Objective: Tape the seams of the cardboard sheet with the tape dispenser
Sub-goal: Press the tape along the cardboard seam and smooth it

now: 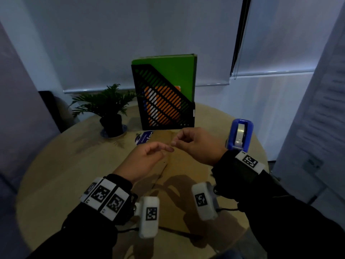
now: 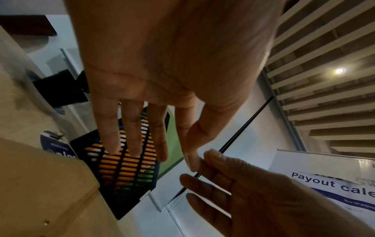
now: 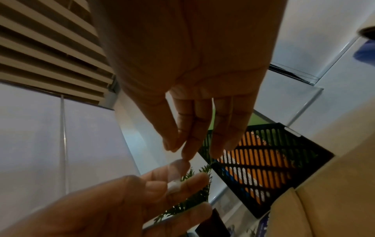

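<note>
While the cardboard sheet point(image 1: 186, 165) lies flat on the round tabletop point(image 1: 56, 174), both hands hover above it, fingertips nearly meeting. The left hand point(image 1: 143, 161) has relaxed, loosely extended fingers with a crumpled clear bit of tape point(image 3: 173, 186) stuck on them. The right hand point(image 1: 197, 144) pinches thumb and fingertips together; what it pinches, I cannot tell. The blue tape dispenser point(image 1: 239, 135) stands just right of the right wrist. Behind: black file holder point(image 1: 164, 101) with green folder point(image 1: 177, 70), potted plant point(image 1: 108, 107).
</note>
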Motion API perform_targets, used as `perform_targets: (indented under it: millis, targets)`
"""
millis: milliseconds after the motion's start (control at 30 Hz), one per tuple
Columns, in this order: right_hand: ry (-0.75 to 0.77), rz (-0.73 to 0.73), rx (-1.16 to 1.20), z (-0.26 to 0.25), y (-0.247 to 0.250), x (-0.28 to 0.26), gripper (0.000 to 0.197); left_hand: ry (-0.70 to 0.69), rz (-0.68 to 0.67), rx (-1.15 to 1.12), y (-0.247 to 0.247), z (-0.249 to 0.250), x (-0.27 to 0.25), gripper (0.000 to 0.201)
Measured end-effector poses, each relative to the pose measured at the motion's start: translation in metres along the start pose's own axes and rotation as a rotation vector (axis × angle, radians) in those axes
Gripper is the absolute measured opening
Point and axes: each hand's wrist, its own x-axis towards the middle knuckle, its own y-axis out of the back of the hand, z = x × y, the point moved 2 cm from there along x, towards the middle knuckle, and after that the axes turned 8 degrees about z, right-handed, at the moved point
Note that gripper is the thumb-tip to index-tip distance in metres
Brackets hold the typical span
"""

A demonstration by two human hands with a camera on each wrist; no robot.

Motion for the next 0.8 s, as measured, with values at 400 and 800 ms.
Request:
perform_targets:
  millis: [400,800]
  targets:
    - [0.265,0.041,-0.208,-0.029,-0.049,-0.008,0.006,-0.014,0.043,0.333,0.045,-0.018,-0.017,0.031]
    - [-0.430,-0.152,0.200,0.012,-0.085,-0.015,0.023,0.204,-0.211,0.753,0.071,-0.061,-0.014,0.025]
